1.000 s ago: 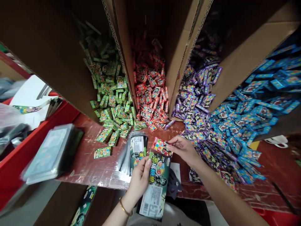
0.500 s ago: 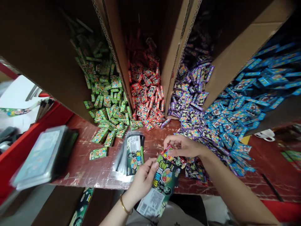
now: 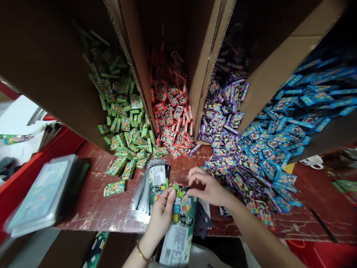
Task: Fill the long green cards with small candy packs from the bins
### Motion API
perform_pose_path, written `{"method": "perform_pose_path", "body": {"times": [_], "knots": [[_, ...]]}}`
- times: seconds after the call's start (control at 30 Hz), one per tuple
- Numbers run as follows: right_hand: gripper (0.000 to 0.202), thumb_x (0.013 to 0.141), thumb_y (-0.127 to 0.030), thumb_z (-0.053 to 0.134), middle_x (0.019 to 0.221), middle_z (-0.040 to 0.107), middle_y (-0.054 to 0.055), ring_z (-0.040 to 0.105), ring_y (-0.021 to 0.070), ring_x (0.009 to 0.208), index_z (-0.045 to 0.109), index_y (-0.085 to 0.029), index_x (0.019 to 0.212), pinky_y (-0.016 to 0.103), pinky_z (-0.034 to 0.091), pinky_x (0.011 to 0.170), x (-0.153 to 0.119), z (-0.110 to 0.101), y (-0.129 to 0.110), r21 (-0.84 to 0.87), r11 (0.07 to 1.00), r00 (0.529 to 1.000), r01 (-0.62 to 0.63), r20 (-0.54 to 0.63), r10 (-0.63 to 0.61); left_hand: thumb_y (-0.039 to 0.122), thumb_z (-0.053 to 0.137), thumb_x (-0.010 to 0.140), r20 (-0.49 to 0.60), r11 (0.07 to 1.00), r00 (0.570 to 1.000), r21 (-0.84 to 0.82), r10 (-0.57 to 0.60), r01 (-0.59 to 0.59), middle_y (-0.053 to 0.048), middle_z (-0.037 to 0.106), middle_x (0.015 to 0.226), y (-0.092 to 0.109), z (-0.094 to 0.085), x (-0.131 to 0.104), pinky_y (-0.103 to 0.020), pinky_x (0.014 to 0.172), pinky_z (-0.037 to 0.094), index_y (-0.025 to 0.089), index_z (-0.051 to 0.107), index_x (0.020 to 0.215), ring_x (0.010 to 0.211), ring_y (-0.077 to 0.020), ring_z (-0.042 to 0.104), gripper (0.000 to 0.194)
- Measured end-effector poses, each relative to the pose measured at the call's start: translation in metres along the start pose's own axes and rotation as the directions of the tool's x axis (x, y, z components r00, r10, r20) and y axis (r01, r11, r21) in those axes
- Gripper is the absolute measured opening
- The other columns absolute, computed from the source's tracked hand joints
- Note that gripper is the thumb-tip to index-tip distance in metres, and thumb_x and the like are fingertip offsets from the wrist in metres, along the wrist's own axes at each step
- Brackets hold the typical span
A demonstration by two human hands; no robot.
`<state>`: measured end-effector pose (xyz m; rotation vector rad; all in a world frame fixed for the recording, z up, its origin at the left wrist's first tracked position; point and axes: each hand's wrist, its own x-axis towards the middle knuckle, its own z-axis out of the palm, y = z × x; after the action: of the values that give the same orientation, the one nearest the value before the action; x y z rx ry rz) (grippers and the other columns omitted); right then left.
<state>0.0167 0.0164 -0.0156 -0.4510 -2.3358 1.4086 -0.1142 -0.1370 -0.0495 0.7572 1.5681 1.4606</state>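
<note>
My left hand [image 3: 163,210] grips a printed green and black candy pouch [image 3: 182,212] by its left edge, thumb on the front. The pouch is tilted, its white barcode label towards me and its mouth away from me. My right hand [image 3: 208,187] is closed at the mouth's right corner, thumb on the front face and fingers curled behind. A strip of red shows at the mouth; how much is inside is hidden. Left of the pouch lies a stack of similar flat pouches [image 3: 156,182], partly behind my left hand.
Cardboard bins hold heaps of small green packets [image 3: 126,130], red packets [image 3: 174,119], purple packets [image 3: 223,126] and blue packets [image 3: 279,137]. Purple and blue ones spill onto the red table [image 3: 92,201]. A stack of clear plastic sleeves [image 3: 41,197] stands at left. One green packet [image 3: 114,188] lies apart.
Both hands and the pouch have shifted left, and the pouch is more upright. The red packet in my right hand has gone mostly out of sight at the pouch's mouth.
</note>
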Motion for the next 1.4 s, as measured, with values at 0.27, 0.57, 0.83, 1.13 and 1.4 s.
{"method": "perform_pose_path", "body": {"times": [0.27, 0.57, 0.83, 1.13, 1.4], "knots": [[0.025, 0.077, -0.032, 0.068, 0.094, 0.049, 0.002, 0.052, 0.0132, 0.079, 0.066, -0.023, 0.1, 0.025, 0.043, 0.068, 0.017, 0.005, 0.002, 0.135, 0.991, 0.993, 0.025, 0.114, -0.04, 0.048, 0.052, 0.083, -0.026, 0.999, 1.0, -0.041, -0.009, 0.007, -0.008, 0.07, 0.092, 0.005, -0.007, 0.005, -0.033, 0.081, 0.047, 0.017, 0.064, 0.103, 0.088, -0.0249, 0.061, 0.039], [0.019, 0.076, -0.035, 0.068, 0.077, 0.053, 0.001, 0.046, 0.0094, 0.06, 0.068, -0.016, 0.078, 0.021, 0.033, 0.051, 0.017, 0.01, 0.002, 0.211, 0.977, 0.987, -0.019, 0.158, -0.014, 0.043, 0.049, 0.087, 0.042, 0.998, 0.999, 0.05, 0.026, -0.028, -0.007, 0.07, 0.096, 0.0, 0.001, -0.001, -0.029, 0.08, 0.044, 0.017, 0.064, 0.105, 0.087, -0.0225, 0.061, 0.036], [0.012, 0.075, -0.024, 0.067, 0.078, 0.049, -0.002, 0.04, 0.007, 0.058, 0.06, -0.017, 0.081, 0.019, 0.032, 0.051, 0.025, -0.006, -0.014, 0.236, 0.968, 0.94, -0.086, 0.341, 0.001, 0.039, 0.045, 0.09, 0.156, 0.997, 0.986, 0.048, 0.057, -0.065, -0.007, 0.069, 0.098, 0.012, 0.01, -0.008, -0.029, 0.079, 0.045, 0.019, 0.061, 0.111, 0.09, -0.0228, 0.062, 0.034], [0.016, 0.072, -0.031, 0.072, 0.077, 0.055, 0.0, 0.049, 0.0103, 0.063, 0.067, -0.017, 0.076, 0.022, 0.037, 0.054, 0.009, -0.001, -0.009, 0.109, 0.994, 0.98, -0.003, 0.2, -0.019, 0.042, 0.045, 0.089, 0.025, 0.985, 0.996, 0.145, 0.09, -0.093, -0.006, 0.069, 0.089, 0.005, 0.003, -0.004, -0.028, 0.075, 0.044, 0.017, 0.063, 0.101, 0.081, -0.0204, 0.059, 0.033], [0.024, 0.074, -0.039, 0.07, 0.078, 0.046, 0.0, 0.05, 0.0127, 0.072, 0.065, -0.016, 0.066, 0.024, 0.04, 0.064, 0.012, -0.001, -0.004, -0.119, 0.99, 0.995, 0.081, 0.065, -0.073, 0.055, 0.054, 0.079, -0.048, 0.998, 0.999, -0.07, -0.002, -0.001, -0.007, 0.071, 0.091, 0.009, -0.003, 0.018, -0.029, 0.074, 0.049, 0.015, 0.062, 0.102, 0.085, -0.0238, 0.063, 0.046]]}}
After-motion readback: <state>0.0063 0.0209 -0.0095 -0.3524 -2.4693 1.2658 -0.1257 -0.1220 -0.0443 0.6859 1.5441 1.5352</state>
